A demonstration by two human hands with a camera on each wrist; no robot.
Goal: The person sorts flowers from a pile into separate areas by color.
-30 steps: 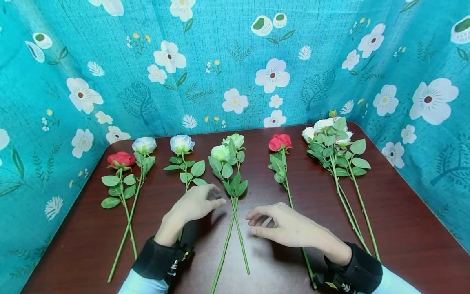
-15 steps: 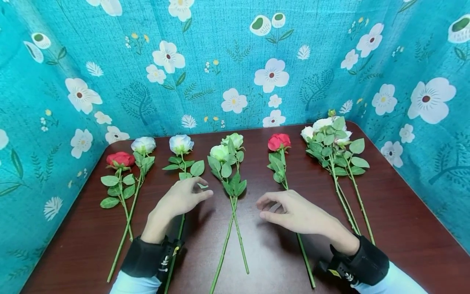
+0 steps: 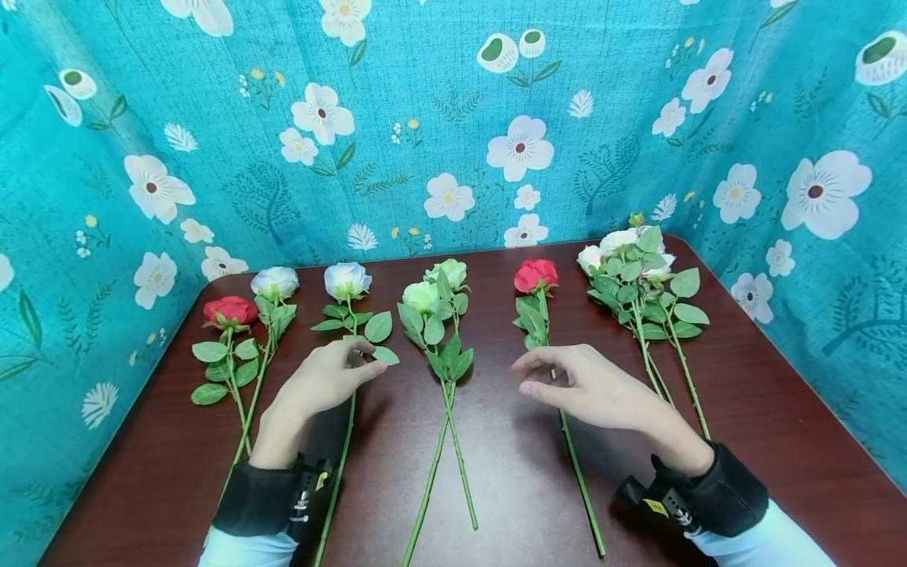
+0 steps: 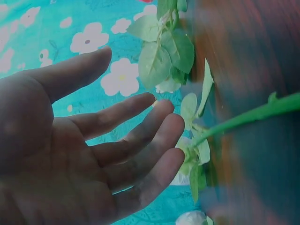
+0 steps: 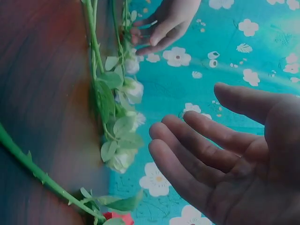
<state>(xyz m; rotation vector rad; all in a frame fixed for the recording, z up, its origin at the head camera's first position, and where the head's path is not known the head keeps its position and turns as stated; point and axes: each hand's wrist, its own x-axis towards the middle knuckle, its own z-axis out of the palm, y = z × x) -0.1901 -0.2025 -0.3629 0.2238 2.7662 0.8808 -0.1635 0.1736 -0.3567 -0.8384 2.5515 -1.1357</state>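
Staged booth: floral curtains (image 3: 453,118) enclose wooden table (image 3: 744,409).

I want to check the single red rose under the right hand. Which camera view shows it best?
The head view: the whole red rose shows, bloom to stem end. The right wrist view shows only its stem and a bit of bloom; the left wrist view shows none of it.

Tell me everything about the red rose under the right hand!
The red rose has a closed red bloom, a cluster of green leaves just below it, and a long thin green stem with small thorns. It looks artificial. It lies flat on the dark wooden table, bloom toward the curtain. The right hand hovers open over its stem; whether it touches is unclear.
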